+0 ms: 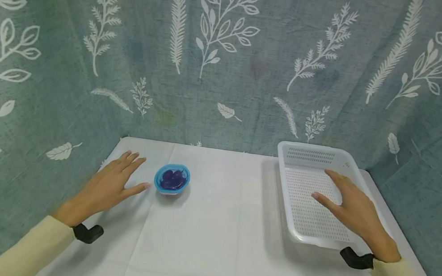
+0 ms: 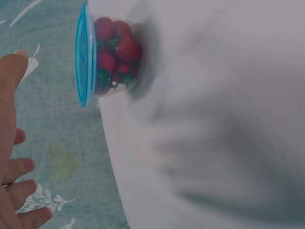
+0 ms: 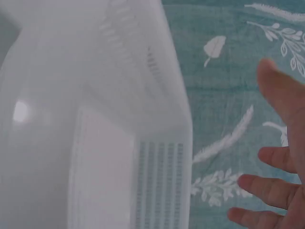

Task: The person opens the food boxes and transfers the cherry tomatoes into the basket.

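A clear round tub [image 1: 171,191] with a blue lid [image 2: 85,56] stands upright on the table's left half. Red tomatoes [image 2: 127,49] with green stems show through its wall in the left wrist view; through the lid in the head view they look purple. Just left of the tub hovers my left hand [image 1: 108,185], fingers spread and holding nothing, its thumb pointing at the tub. A white perforated plastic basket [image 1: 291,215] lies on the right side. My right hand [image 1: 353,208] is above the basket with fingers extended, hiding part of its right side.
A white cloth [image 1: 202,235] covers the table. Grey-green curtains [image 1: 230,89] with white leaf prints rise behind the table and along both sides. Black wrist bands [image 1: 88,233] sit on both wrists, below the long pale sleeves' cuffs.
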A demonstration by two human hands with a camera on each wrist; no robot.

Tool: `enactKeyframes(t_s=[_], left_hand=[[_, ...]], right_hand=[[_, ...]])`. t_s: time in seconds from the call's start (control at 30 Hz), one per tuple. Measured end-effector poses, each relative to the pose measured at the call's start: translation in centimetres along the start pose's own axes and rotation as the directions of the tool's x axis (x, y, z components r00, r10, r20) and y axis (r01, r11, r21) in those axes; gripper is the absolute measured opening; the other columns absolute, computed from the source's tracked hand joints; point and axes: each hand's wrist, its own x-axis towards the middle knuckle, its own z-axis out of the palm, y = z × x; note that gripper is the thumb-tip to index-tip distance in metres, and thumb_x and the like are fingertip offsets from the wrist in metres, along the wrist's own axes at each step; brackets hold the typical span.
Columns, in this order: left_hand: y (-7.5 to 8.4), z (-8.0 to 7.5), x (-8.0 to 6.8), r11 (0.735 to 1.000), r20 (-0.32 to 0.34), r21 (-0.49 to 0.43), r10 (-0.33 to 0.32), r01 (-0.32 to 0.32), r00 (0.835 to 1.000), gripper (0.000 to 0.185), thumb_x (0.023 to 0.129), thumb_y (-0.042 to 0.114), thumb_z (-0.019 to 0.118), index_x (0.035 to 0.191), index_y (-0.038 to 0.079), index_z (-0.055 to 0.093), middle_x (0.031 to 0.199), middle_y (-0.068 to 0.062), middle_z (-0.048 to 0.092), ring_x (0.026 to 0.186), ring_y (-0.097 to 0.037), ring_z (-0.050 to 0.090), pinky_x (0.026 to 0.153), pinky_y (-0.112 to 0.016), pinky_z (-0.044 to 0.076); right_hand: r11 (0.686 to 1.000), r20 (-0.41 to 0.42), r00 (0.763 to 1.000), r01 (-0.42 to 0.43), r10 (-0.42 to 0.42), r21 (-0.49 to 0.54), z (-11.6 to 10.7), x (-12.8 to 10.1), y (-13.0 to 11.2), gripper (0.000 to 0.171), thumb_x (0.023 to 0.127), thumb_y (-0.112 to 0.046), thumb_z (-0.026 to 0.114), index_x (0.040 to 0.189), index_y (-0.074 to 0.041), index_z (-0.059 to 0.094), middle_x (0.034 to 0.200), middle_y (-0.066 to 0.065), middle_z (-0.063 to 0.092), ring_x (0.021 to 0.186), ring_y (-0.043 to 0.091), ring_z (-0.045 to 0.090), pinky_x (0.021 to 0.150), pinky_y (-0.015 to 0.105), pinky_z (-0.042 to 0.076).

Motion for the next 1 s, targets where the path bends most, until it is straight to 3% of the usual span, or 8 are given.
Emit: enactKeyframes(t_s=[0.13, 0.23, 0.53, 0.73, 1.0], left_hand=[[-0.1, 0.9, 0.2, 0.99, 0.02, -0.137, -0.042, 0.044, 0.999, 0.076, 0.097, 0.054, 0.067, 0.153, 0.005, 0.047, 0.155, -0.023, 0.044, 0.143, -0.045, 0.039, 0.108, -0.067, 0.039], [-0.3, 1.8, 0.4, 0.968, 0.053, -0.233, -0.08, 0.09, 0.995, 0.078, 0.096, 0.055, 0.068, 0.154, 0.007, 0.046, 0.154, -0.02, 0.045, 0.142, -0.044, 0.04, 0.109, -0.066, 0.038], [-0.8, 4.3, 0.9, 0.895, 0.091, -0.424, -0.107, 0.136, 0.99, 0.092, 0.087, 0.051, 0.081, 0.158, 0.01, 0.039, 0.15, -0.018, 0.05, 0.126, -0.037, 0.057, 0.092, -0.055, 0.055], [-0.8, 5.8, 1.2, 0.865, 0.1, -0.475, -0.13, 0.162, 0.986, 0.101, 0.082, 0.051, 0.085, 0.159, 0.008, 0.036, 0.148, -0.019, 0.052, 0.124, -0.034, 0.06, 0.091, -0.051, 0.057], [-0.7, 7.0, 1.4, 0.83, 0.149, -0.519, -0.148, 0.205, 0.978, 0.108, 0.079, 0.053, 0.086, 0.16, 0.007, 0.032, 0.147, -0.019, 0.052, 0.126, -0.037, 0.059, 0.091, -0.049, 0.058]], right_hand=[[0.996, -0.096, 0.993, 0.075, -0.072, 0.036, 0.7, 0.7, -1.1, 0.067, 0.095, -0.04, 0.075, 0.147, -0.002, 0.055, 0.138, 0.027, 0.06, 0.108, 0.045, 0.066, 0.084, 0.063, 0.055], [0.991, -0.128, 0.986, 0.118, -0.109, 0.064, 1.3, 1.4, -2.2, 0.055, 0.096, -0.032, 0.075, 0.141, -0.003, 0.062, 0.127, 0.023, 0.068, 0.096, 0.038, 0.07, 0.076, 0.056, 0.058], [0.963, -0.092, 0.975, 0.213, -0.2, 0.165, 3.8, 3.8, -6.3, 0.041, 0.097, -0.02, 0.074, 0.134, -0.003, 0.067, 0.126, 0.016, 0.07, 0.106, 0.035, 0.069, 0.085, 0.052, 0.059], [0.948, -0.032, 0.973, 0.228, -0.227, 0.223, 5.3, 4.8, -9.6, 0.04, 0.098, -0.023, 0.073, 0.134, -0.007, 0.068, 0.126, 0.01, 0.071, 0.107, 0.029, 0.069, 0.086, 0.048, 0.06], [0.912, -0.02, 0.951, 0.301, -0.308, 0.278, 8.2, 5.7, -13.4, 0.036, 0.099, -0.021, 0.072, 0.133, -0.01, 0.069, 0.125, 0.003, 0.071, 0.105, 0.024, 0.069, 0.082, 0.037, 0.06]])
